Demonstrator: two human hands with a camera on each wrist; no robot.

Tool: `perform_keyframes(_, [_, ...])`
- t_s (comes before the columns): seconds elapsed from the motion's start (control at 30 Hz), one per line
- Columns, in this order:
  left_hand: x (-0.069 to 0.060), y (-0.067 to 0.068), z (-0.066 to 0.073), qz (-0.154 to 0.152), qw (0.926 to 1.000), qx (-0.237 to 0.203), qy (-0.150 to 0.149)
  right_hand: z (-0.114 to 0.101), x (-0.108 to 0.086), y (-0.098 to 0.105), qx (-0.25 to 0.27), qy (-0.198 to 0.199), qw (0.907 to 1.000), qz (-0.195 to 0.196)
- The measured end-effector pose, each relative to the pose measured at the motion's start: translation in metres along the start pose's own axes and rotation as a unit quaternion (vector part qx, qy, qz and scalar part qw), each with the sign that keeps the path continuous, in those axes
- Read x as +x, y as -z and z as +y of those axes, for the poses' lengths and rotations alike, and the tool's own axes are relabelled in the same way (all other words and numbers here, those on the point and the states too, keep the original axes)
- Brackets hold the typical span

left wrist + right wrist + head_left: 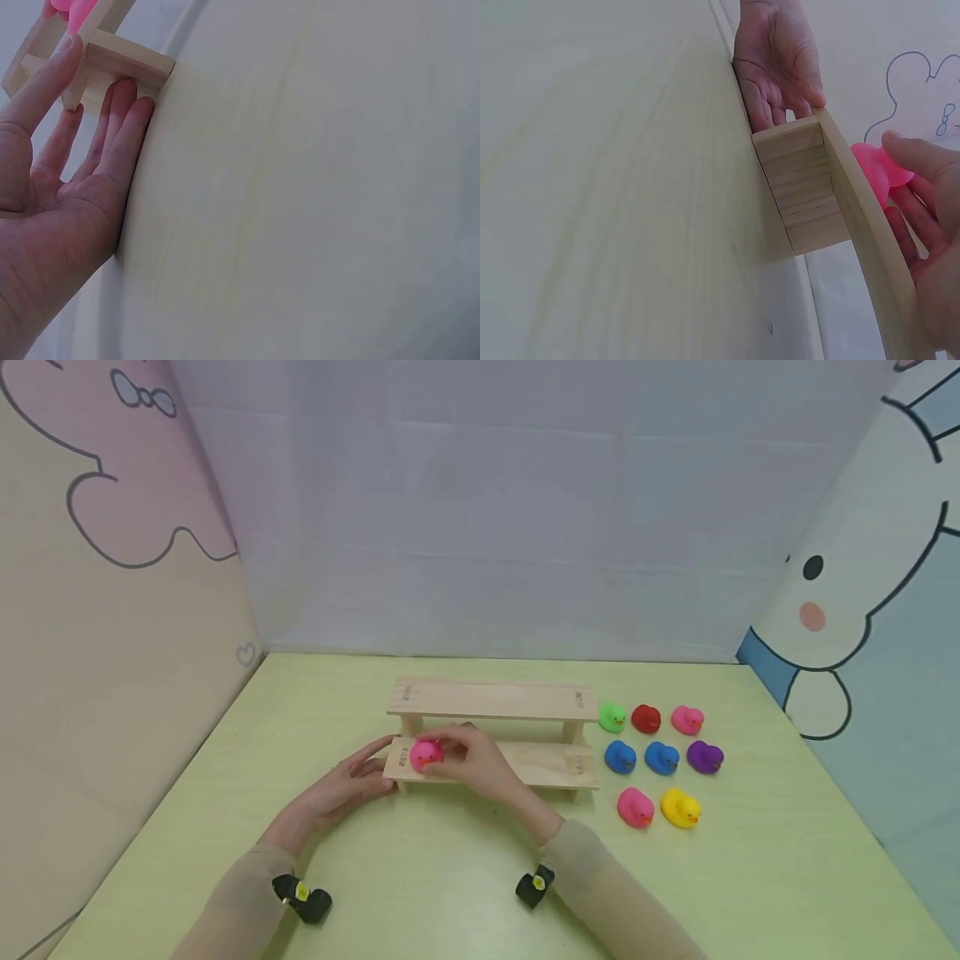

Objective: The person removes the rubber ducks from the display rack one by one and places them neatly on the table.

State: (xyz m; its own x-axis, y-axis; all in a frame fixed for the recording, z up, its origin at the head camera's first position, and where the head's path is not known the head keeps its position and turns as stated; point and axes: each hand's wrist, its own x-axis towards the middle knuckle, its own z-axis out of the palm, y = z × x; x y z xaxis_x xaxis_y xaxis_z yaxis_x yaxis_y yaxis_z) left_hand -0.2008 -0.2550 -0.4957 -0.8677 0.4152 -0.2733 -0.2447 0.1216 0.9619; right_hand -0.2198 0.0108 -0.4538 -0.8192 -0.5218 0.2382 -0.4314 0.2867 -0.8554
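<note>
A two-step wooden shelf (491, 700) stands on the table. At the left end of its lower step sits a pink rubber duck (425, 755). My right hand (472, 762) pinches that duck between thumb and fingers; the right wrist view shows the pink duck (877, 169) against the step's top. On the left, my left hand (341, 792) steadies the shelf's end. In the left wrist view, the left hand's thumb (52, 82) lies on the edge of the lower board (94, 34) and its index fingertip touches the board from below, with the other fingers by the leg.
Right of the shelf, several rubber ducks stand in rows: green (612, 717), red (646, 719) and pink (687, 720) at the back, two blue (620, 757) and a purple (705, 757) in the middle, pink (636, 808) and yellow (680, 808) in front. A pale curtain (487, 527) hangs behind.
</note>
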Motion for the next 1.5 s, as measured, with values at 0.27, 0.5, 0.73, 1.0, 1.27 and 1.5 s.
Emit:
perform_keyframes(0.27, [0.001,0.0,-0.002,-0.004,1.0,0.005,-0.001,0.003,0.0,0.001,0.008,-0.005,0.9999,0.01])
perform_keyframes(0.5, [0.001,0.0,-0.001,0.001,1.0,0.009,0.0,-0.004,-0.002,0.005,0.013,-0.006,0.9998,0.011])
perform_keyframes(0.73, [0.001,0.0,-0.001,0.0,1.0,0.006,0.003,-0.015,-0.007,0.012,0.016,0.007,0.9998,0.011])
perform_keyframes(1.0, [0.002,0.001,-0.002,-0.002,1.0,-0.003,-0.004,-0.024,-0.016,0.021,0.019,0.005,0.9998,0.008])
perform_keyframes(1.27, [0.003,0.001,-0.003,-0.004,0.9999,0.01,-0.003,-0.026,-0.024,0.032,0.012,-0.007,0.9998,0.015])
perform_keyframes(1.5, [0.002,-0.002,0.0,0.004,0.9999,0.014,0.001,-0.027,-0.033,0.045,0.01,-0.014,0.9995,0.026])
